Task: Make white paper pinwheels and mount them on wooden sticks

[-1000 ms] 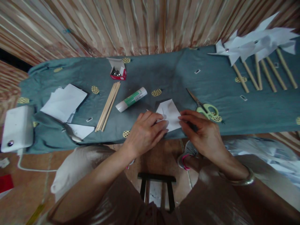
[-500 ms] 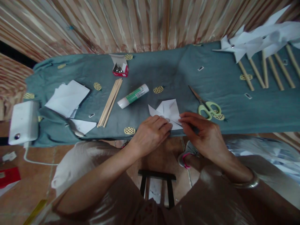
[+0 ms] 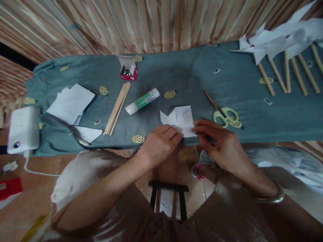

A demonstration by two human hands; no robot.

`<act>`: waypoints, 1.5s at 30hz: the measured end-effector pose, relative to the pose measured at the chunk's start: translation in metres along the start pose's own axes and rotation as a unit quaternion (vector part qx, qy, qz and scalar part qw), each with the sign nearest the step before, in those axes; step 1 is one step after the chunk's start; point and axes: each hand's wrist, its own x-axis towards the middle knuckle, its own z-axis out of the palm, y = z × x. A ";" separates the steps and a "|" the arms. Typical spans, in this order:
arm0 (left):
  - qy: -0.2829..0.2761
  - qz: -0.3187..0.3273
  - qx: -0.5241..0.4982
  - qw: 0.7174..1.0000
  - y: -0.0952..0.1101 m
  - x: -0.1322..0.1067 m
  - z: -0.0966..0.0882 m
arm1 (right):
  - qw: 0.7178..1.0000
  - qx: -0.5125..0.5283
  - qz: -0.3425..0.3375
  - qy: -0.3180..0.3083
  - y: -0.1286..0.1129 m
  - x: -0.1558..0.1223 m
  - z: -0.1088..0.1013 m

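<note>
A partly folded white paper pinwheel lies at the front edge of the cloth-covered table. My left hand is closed on its lower left side, the fingers bent and partly hiding the paper. At the right edge, my right hand pinches a corner between thumb and fingers. One pointed flap stands up at the paper's left. Close to my right hand lie green-handled scissors, blades pointing away. A glue stick with a green label rests behind my left hand.
Thin wooden sticks lie left of the glue. Behind them stands an open red box of metal pins. A stack of white paper and a white device with a cable sit at left. Finished pinwheels on sticks lie at far right.
The paper's right part now lies flatter and squarer, where a fold showed near my right hand before. Both hands stay on the paper; the whole view has shifted slightly.
</note>
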 end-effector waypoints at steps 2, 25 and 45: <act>0.002 -0.002 0.005 1.000 0.000 0.000 -0.001 | 1.000 -0.004 -0.008 -0.005 0.000 0.000 0.000; 0.038 0.015 0.003 0.999 0.001 -0.007 -0.003 | 0.991 0.127 0.036 -0.010 -0.002 0.010 0.012; 0.186 -0.238 -0.062 0.951 -0.063 -0.025 -0.033 | 0.992 0.126 0.030 -0.003 -0.005 0.018 0.015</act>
